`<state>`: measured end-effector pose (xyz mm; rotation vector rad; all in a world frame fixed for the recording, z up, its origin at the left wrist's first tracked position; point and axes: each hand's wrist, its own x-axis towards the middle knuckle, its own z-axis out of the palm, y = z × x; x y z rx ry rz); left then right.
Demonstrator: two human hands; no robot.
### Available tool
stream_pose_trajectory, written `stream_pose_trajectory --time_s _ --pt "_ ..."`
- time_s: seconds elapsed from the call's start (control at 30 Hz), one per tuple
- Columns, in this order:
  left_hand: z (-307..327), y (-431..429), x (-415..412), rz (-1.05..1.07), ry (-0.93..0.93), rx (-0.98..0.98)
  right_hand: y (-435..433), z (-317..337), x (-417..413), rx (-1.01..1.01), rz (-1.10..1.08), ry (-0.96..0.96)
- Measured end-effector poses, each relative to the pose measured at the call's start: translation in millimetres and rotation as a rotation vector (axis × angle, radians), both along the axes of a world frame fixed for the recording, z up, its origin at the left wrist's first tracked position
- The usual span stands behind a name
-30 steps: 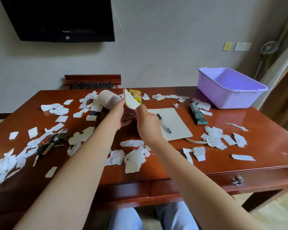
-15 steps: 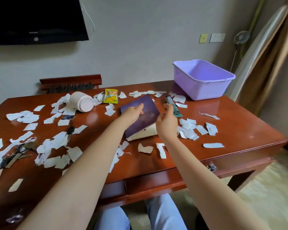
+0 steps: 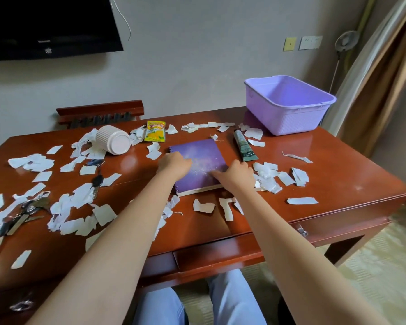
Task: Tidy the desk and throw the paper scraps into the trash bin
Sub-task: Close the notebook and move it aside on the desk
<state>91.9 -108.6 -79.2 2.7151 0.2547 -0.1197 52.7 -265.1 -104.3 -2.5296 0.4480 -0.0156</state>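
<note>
A closed notebook with a purple cover point(image 3: 202, 152) lies flat in the middle of the wooden desk point(image 3: 338, 174). My left hand point(image 3: 174, 164) rests on the cover's left part. The fingers of my right hand point(image 3: 234, 175) press on its near right corner. Torn white paper scraps point(image 3: 80, 195) are strewn over the left half of the desk, and more scraps point(image 3: 274, 177) lie to the right of the notebook. A lilac plastic bin point(image 3: 288, 118) stands empty at the desk's far right corner.
A white ribbed cup point(image 3: 113, 139) lies on its side at the back left, a yellow sachet point(image 3: 155, 131) beside it. A green tube point(image 3: 244, 146) lies right of the notebook. Keys point(image 3: 24, 212) sit among the left scraps. A chair back point(image 3: 99, 109) rises behind the desk.
The notebook was held open and upright, then swung shut and came down flat on the desk. Both hands now lie on its cover. The view has turned to the right.
</note>
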Motion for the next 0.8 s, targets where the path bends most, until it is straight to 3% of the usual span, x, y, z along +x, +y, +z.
stream_pose_trajectory --time_s 0.2,0.33,0.43,0.53,0.73,0.8 --pt "-8 12 -3 0.102 0.099 -0.315 5 11 18 0.134 -0.020 0.220" --pt "-7 10 0 0.181 0.111 -0.553 8 18 24 0.094 0.007 0.291" --pt "-7 17 5 0.298 0.105 -0.828 10 12 28 0.082 -0.008 0.284" --pt "-10 31 7 0.378 0.104 -0.970 10 10 30 0.109 -0.018 0.274" --pt "-15 15 1 0.265 0.197 -1.324 6 10 29 0.178 -0.055 0.235" --pt "-19 7 0 0.285 0.207 -1.339 6 8 29 0.198 -0.071 0.214"
